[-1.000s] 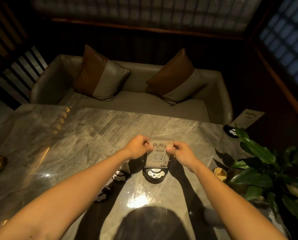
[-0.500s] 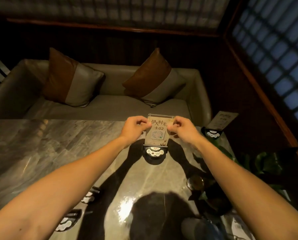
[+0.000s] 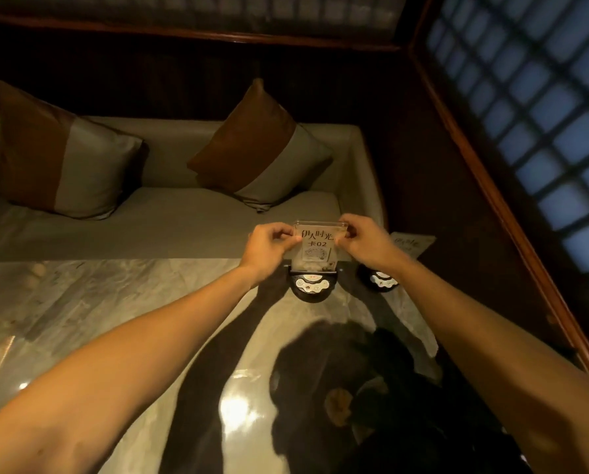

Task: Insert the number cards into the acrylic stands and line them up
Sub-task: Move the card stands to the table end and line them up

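table (image 3: 81, 302): marble, shadowed near edge | left hand (image 3: 269, 246): pinching stand's upper left corner | right hand (image 3: 364, 241): pinching upper right corner | stand (image 3: 320, 224): upright at table's far edge on black base (image 3: 312, 285), holding card (image 3: 316, 248) "02" | second stand (image 3: 382, 279): just right | sofa (image 3: 169, 206): beyond, two cushions

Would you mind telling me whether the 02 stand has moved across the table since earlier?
Yes: the 02 stand now sits toward the far right, close beside the second stand.
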A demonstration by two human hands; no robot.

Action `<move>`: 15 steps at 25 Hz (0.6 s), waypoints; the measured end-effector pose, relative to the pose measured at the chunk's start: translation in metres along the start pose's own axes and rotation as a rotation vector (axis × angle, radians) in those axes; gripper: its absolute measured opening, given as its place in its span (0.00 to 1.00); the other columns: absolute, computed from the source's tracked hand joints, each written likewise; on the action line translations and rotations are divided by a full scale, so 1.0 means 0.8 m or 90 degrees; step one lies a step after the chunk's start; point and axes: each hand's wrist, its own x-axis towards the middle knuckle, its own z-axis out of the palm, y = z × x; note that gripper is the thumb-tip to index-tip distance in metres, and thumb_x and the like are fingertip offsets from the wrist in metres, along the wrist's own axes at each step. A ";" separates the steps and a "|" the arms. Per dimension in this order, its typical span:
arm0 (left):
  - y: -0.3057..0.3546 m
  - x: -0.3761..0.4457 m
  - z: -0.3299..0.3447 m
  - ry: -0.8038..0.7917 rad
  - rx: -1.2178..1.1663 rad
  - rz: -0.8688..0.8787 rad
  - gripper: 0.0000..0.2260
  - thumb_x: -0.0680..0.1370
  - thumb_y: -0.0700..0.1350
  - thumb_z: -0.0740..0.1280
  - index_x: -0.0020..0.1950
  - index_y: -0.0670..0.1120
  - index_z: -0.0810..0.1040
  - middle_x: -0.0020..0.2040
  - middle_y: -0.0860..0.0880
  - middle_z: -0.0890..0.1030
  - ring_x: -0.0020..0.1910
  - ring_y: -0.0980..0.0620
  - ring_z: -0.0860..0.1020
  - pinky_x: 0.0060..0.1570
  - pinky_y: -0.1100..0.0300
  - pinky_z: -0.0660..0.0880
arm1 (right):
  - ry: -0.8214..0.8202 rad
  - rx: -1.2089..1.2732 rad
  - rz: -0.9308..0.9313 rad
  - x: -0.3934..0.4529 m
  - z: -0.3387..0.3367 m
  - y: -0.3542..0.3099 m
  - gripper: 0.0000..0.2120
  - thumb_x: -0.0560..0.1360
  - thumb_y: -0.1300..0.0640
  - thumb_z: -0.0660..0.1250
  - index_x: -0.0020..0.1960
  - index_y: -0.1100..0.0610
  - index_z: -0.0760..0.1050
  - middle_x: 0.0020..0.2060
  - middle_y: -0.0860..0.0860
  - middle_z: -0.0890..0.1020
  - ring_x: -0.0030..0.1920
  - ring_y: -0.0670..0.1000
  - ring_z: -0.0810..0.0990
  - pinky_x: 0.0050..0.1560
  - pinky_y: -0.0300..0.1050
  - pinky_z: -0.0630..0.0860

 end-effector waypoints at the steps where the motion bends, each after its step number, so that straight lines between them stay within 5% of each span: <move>1: 0.000 0.009 0.010 0.000 -0.002 0.001 0.04 0.77 0.42 0.73 0.48 0.41 0.84 0.47 0.47 0.86 0.48 0.54 0.83 0.53 0.59 0.81 | -0.009 -0.019 -0.004 0.005 -0.007 0.009 0.03 0.80 0.60 0.67 0.47 0.56 0.75 0.48 0.48 0.83 0.47 0.47 0.81 0.39 0.38 0.79; 5: -0.010 0.037 0.051 -0.008 -0.018 -0.009 0.02 0.76 0.39 0.74 0.45 0.44 0.83 0.39 0.52 0.82 0.42 0.56 0.81 0.43 0.70 0.77 | -0.058 -0.122 -0.002 0.023 -0.025 0.046 0.03 0.80 0.56 0.67 0.51 0.54 0.78 0.50 0.50 0.83 0.47 0.48 0.83 0.42 0.44 0.85; 15: -0.019 0.062 0.099 -0.036 -0.021 -0.029 0.02 0.76 0.37 0.73 0.47 0.40 0.83 0.37 0.52 0.81 0.39 0.60 0.79 0.41 0.72 0.77 | -0.089 -0.214 0.012 0.042 -0.040 0.086 0.05 0.81 0.56 0.65 0.55 0.54 0.79 0.53 0.53 0.84 0.53 0.51 0.82 0.51 0.45 0.83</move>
